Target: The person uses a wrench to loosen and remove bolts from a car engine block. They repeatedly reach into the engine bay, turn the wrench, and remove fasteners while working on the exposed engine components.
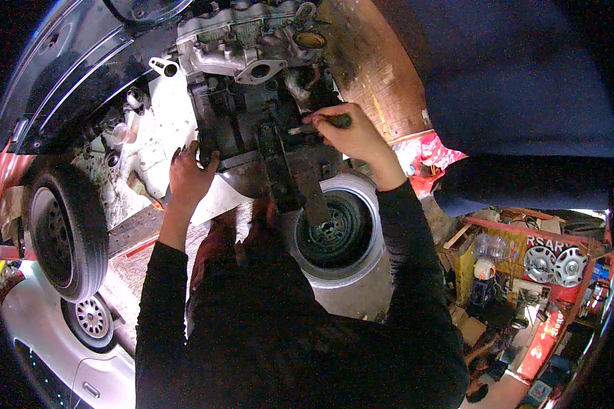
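Note:
A dark, grimy engine block point(228, 129) stands in front of me, with a grey metal manifold point(228, 63) along its far upper side. My left hand point(189, 174) rests at the block's near left corner, thumb and fingers apart. Over the block's right part, my right hand point(351, 133) is closed round a slim tool. Its dark green handle point(340, 120) shows in the palm, and a pale end point(295, 130) points left toward the block. Most of the tool is hidden by my fingers, so its exact kind cannot be made out.
A pale wheel rim point(300, 269) with a dark wheel inside lies below the engine. Left are small parts on a white sheet point(164, 112), an upright tyre point(68, 232) and a silver car point(41, 327). A brown panel point(382, 61) stands right; cluttered shelving point(525, 300) lies lower right.

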`<state>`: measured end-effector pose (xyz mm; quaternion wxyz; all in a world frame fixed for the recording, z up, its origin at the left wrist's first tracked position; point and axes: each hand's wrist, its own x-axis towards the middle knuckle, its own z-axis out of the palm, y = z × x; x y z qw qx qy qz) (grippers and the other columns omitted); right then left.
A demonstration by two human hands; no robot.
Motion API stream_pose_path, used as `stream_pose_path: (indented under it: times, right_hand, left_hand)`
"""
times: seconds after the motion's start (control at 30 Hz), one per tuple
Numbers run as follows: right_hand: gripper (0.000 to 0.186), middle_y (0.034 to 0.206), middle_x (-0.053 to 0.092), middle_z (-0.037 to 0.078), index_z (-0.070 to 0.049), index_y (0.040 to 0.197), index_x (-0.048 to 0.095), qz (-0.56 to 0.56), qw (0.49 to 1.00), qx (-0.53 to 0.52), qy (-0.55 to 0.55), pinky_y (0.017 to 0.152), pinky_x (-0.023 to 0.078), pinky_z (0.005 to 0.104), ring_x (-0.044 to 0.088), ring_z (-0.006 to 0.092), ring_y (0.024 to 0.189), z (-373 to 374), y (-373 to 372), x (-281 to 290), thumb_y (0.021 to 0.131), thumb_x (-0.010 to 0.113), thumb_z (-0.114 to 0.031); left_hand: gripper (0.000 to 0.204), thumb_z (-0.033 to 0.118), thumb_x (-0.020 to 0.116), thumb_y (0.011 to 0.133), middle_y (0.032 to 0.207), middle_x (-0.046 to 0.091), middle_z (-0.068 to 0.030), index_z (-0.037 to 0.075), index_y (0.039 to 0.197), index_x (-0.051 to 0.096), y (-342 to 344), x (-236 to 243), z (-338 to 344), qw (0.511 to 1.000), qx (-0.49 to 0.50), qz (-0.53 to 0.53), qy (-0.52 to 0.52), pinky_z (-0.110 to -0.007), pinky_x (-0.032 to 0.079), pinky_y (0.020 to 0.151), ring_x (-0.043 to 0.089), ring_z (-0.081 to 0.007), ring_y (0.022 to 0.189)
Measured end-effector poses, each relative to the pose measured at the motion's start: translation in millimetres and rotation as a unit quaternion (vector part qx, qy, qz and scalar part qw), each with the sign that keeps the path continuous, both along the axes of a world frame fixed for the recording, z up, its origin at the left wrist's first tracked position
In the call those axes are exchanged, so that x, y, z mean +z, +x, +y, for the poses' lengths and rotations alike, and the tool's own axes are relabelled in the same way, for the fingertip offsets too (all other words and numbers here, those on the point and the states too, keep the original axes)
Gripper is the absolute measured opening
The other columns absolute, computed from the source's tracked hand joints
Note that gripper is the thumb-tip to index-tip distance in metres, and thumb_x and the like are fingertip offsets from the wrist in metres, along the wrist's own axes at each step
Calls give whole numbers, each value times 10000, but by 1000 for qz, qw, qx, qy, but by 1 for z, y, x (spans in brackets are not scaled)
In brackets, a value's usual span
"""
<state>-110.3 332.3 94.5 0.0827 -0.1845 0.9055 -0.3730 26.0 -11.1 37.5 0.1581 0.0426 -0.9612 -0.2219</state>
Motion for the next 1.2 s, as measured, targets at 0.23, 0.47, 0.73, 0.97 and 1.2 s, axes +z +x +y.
stream_pose_path:
  times: [0.23, 0.47, 0.73, 0.97, 1.2]
  right_hand:
    - [280, 905, 784, 130, -12, 1039, 782, 56, 997, 16, -57, 796, 561, 298, 728, 171, 803, 10, -11, 19, 910, 750, -258]
    - [266, 840, 751, 61, -24, 1045, 787, 58, 989, 34, 129, 696, 547, 297, 677, 134, 718, 7, -2, 60, 923, 741, -256]
    - [252, 811, 741, 53, -15, 1046, 780, 12, 993, 82, 82, 718, 553, 306, 672, 118, 728, 15, -9, 38, 921, 729, -227]
    - [251, 865, 761, 94, -16, 1057, 786, 22, 997, 48, 49, 708, 567, 312, 716, 167, 746, 2, -8, 18, 925, 718, -219]
    - [296, 928, 730, 135, -35, 1013, 786, -41, 999, 20, 27, 766, 552, 348, 696, 213, 810, -12, 1, 26, 864, 764, -290]
  left_hand:
    - [363, 357, 708, 913, 680, 671, -168, 20, 1040, 659, -3, 2, 1, 999, 3, -45, 22, -478, 498, 1038, 686, -398, 757]
    - [398, 363, 711, 912, 732, 689, -190, 10, 1089, 665, 1, 0, -2, 998, 7, -56, 16, -506, 523, 955, 692, -408, 829]
    - [425, 361, 716, 906, 731, 683, -194, 1, 1123, 655, 1, 0, -1, 999, 5, -34, 7, -497, 521, 972, 688, -418, 834]
    - [431, 378, 700, 919, 740, 684, -195, -19, 1085, 672, 0, 1, -1, 999, 6, -35, 8, -489, 516, 986, 686, -404, 828]
    - [461, 373, 701, 913, 786, 700, -208, -46, 1103, 670, -1, 4, -1, 996, 7, -84, 32, -490, 532, 938, 688, -407, 864]
